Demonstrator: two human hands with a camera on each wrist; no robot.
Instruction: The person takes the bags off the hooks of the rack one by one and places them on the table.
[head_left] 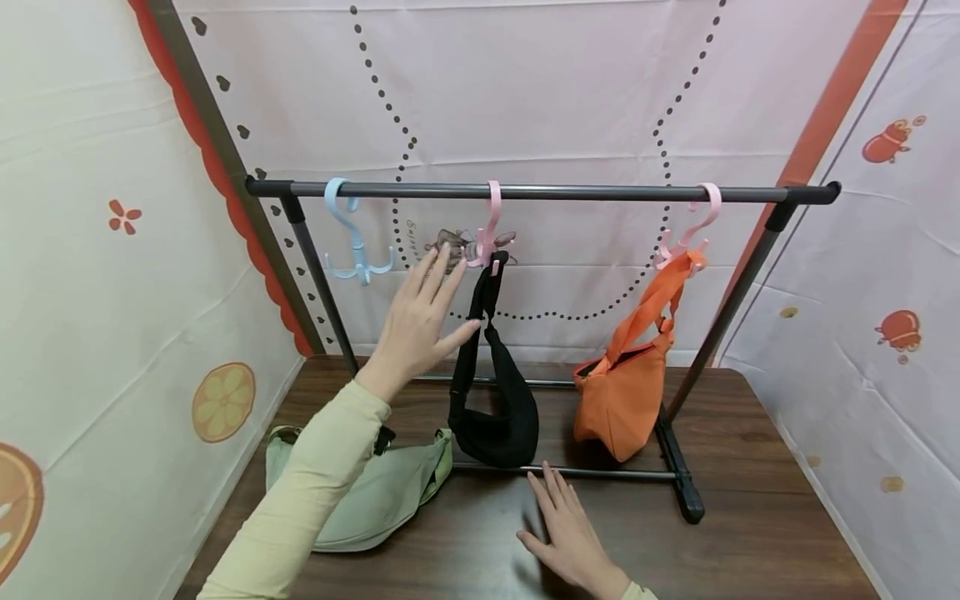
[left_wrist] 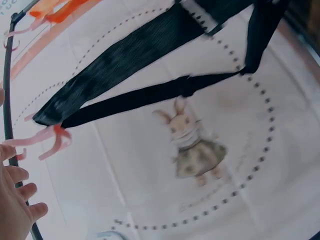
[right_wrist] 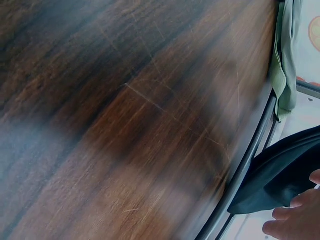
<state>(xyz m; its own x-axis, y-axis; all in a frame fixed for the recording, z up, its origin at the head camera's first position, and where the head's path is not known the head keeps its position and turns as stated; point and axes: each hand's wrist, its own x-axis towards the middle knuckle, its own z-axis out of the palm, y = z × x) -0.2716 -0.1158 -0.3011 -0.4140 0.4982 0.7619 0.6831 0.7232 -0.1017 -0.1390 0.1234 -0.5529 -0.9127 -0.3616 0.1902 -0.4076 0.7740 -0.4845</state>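
A black shoulder bag [head_left: 495,421] hangs by its strap from the middle pink hook [head_left: 487,229] on a dark rack. My left hand [head_left: 420,321] is raised just left of that hook, its fingers extended and holding nothing. In the left wrist view, the strap [left_wrist: 140,55] loops over the pink hook [left_wrist: 55,137], with my fingertips close by. My right hand [head_left: 566,533] is low over the table in front of the rack, fingers spread, below the black bag. An orange bag [head_left: 626,392] hangs from the right pink hook [head_left: 686,233].
A light blue hook [head_left: 358,242] hangs on the left of the rack's top bar [head_left: 600,192] with nothing on it. Below it, a pale green bag [head_left: 382,492] lies on the brown wooden table [head_left: 750,517]. Patterned cloth walls [head_left: 525,92] surround the back and sides.
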